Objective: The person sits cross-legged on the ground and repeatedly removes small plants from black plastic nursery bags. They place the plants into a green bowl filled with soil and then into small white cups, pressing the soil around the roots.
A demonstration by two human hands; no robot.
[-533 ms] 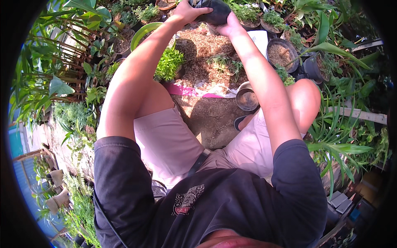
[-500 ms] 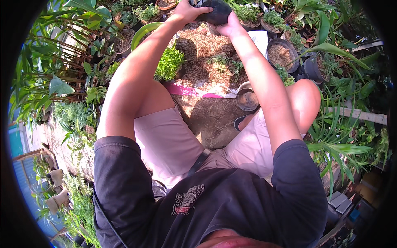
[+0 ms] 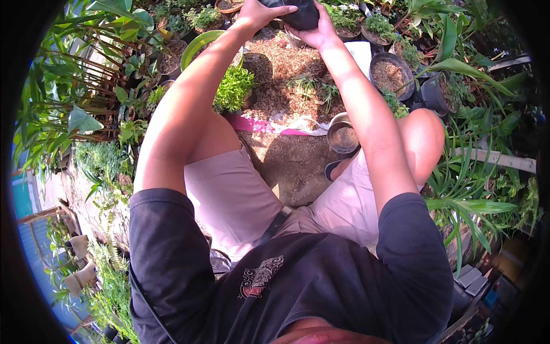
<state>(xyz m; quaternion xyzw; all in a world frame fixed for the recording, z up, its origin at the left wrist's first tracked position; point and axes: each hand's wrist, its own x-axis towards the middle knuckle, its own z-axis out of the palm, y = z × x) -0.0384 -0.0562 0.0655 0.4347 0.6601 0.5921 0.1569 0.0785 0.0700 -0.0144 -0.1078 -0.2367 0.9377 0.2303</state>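
Note:
At the far edge of the picture, both arms stretch out to a black plastic planting bag [image 3: 303, 17], its top partly cut off by the frame. My left hand [image 3: 256, 12] grips it from the left, thumb laid across its side. My right hand [image 3: 321, 33] curls around its right side and underside. Below the bag, a heap of brown husk-like potting mix [image 3: 275, 74] covers a pink and white sheet [image 3: 255, 124]. Small leafy sprigs [image 3: 303, 86] lie on the mix. What the bag contains is hidden.
A bushy light-green plant [image 3: 235, 89] and a green-rimmed pot [image 3: 192, 49] flank the heap on the left. A grey pot [image 3: 344, 137] sits by my right knee. Black pots [image 3: 408, 80] and dense foliage line the right side; tall leafy plants [image 3: 69, 69] crowd the left.
The black bag has shifted up slightly toward the frame's top edge. My right hand has turned so more of its palm and fingers shows around the bag; my left hand moved slightly left.

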